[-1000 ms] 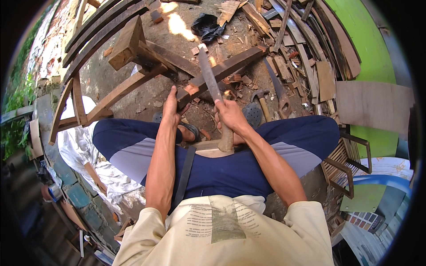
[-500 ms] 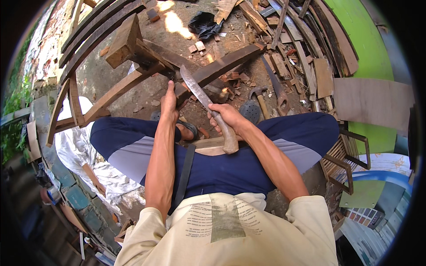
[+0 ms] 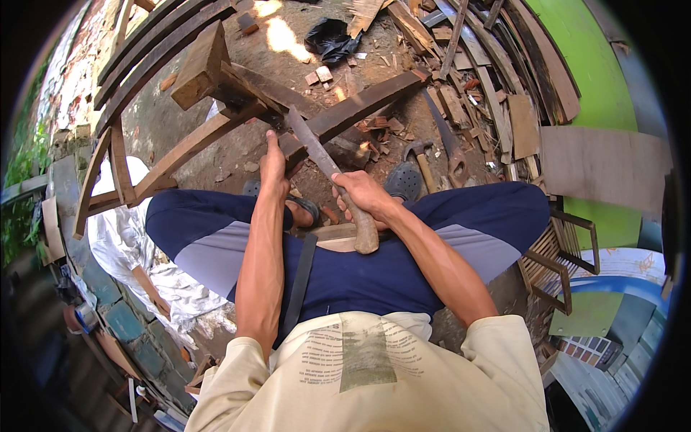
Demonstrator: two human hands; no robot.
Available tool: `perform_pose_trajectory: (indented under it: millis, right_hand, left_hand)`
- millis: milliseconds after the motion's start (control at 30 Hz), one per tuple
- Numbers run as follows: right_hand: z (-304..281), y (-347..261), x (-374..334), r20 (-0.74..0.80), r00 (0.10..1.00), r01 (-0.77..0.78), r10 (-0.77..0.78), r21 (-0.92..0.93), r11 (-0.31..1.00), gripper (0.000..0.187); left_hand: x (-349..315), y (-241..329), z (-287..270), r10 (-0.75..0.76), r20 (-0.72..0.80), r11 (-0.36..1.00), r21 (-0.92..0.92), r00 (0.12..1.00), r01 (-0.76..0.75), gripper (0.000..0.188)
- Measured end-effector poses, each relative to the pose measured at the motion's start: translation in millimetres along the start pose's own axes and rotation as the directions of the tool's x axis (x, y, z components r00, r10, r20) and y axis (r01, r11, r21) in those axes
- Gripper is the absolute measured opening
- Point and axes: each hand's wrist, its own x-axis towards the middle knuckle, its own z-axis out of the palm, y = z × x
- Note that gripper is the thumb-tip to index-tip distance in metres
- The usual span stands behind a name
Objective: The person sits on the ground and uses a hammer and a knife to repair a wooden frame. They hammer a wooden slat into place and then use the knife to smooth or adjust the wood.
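Note:
My right hand (image 3: 362,194) is wrapped round the wooden handle of a machete (image 3: 314,146) above my lap. Its worn blade slants up and to the left, and the tip part lies over the near end of a dark wooden beam (image 3: 374,104). That beam end is in the grip of my left hand (image 3: 275,167), whose thumb points up along the wood; most of its fingers are hidden. From there the beam runs away to the upper right. Just beyond my left hand, it meets or passes close to a wooden frame with a thick square post (image 3: 203,68).
A hammer (image 3: 425,162) and a handsaw (image 3: 453,147) lie right of my feet. Planks and offcuts (image 3: 497,93) are piled at the right, near a green board (image 3: 597,65). A black plastic bag (image 3: 332,41) lies ahead. White cloth (image 3: 133,245) is at my left.
My right hand and the machete have moved slightly left, and the blade face has turned a little. My left hand keeps its place on the beam.

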Motion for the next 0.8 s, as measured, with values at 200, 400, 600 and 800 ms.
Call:
perform_pose_trajectory:
  millis: [200, 400, 600, 800]
  right_hand:
    - [-10.5, -13.7, -4.6, -0.041, 0.997, 0.079, -0.072, 0.181, 0.980, 0.038]
    - [-12.8, -23.0, -6.2, -0.282, 0.928, 0.297, -0.242, 0.169, 0.940, 0.041]
    - [2.1, -5.4, -8.7, 0.004, 1.000, 0.022, -0.022, -0.011, 1.000, 0.042]
    - [-9.3, -17.0, -7.4, -0.286, 0.924, 0.292, -0.254, 0.097, 0.951, 0.041]
  left_hand:
    - [12.7, -2.5, -8.7, 0.001, 0.021, 1.000, -0.017, 1.000, -0.001, 0.064]
    - [10.4, -3.8, -5.0, -0.022, -0.011, 1.000, -0.008, 1.000, 0.022, 0.064]
    - [16.2, -6.6, -10.0, 0.019, 0.008, 1.000, -0.004, 1.000, -0.019, 0.065]
    - [9.3, 0.5, -4.9, 0.023, -0.028, 1.000, 0.000, 0.999, -0.023, 0.066]
